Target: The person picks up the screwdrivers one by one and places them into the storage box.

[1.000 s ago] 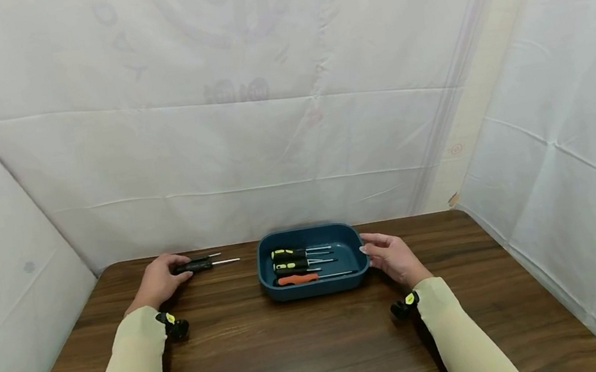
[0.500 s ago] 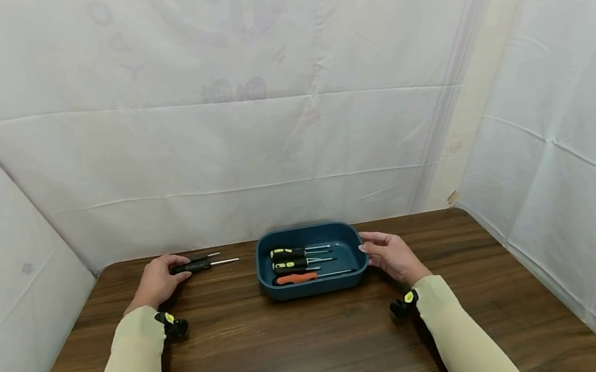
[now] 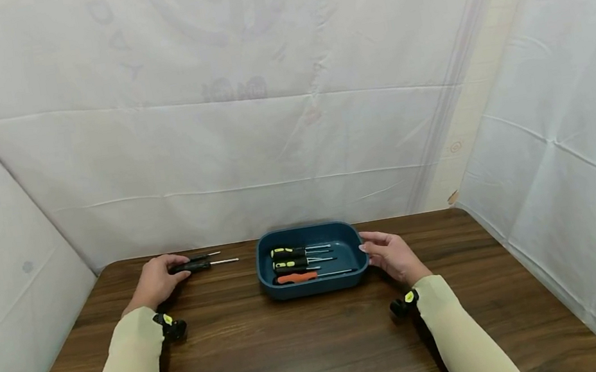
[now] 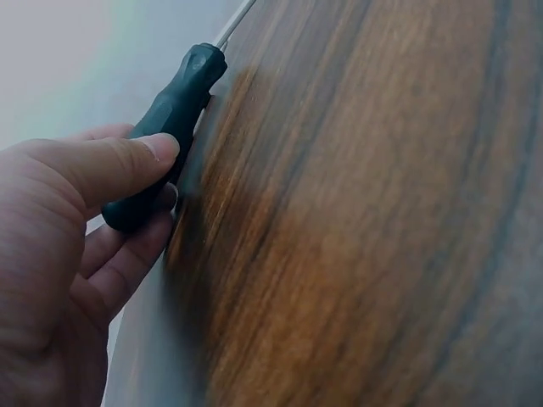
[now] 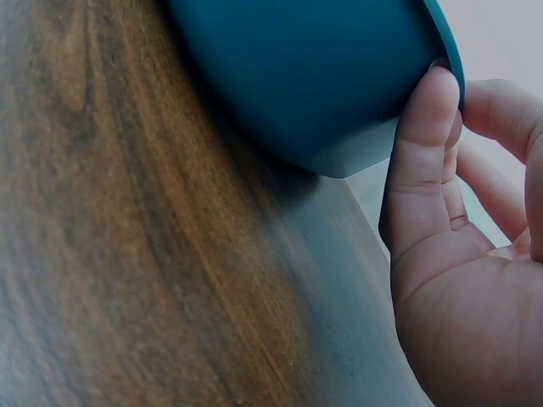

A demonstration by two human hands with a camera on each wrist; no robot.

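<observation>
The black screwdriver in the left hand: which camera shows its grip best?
The left wrist view: thumb and fingers pinch the black screwdriver up close. The head view shows it small beside the left hand; the right wrist view misses it.

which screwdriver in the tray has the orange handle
The orange-handled screwdriver lies nearest the person in the blue tray; the two behind it have black-and-yellow handles.
</observation>
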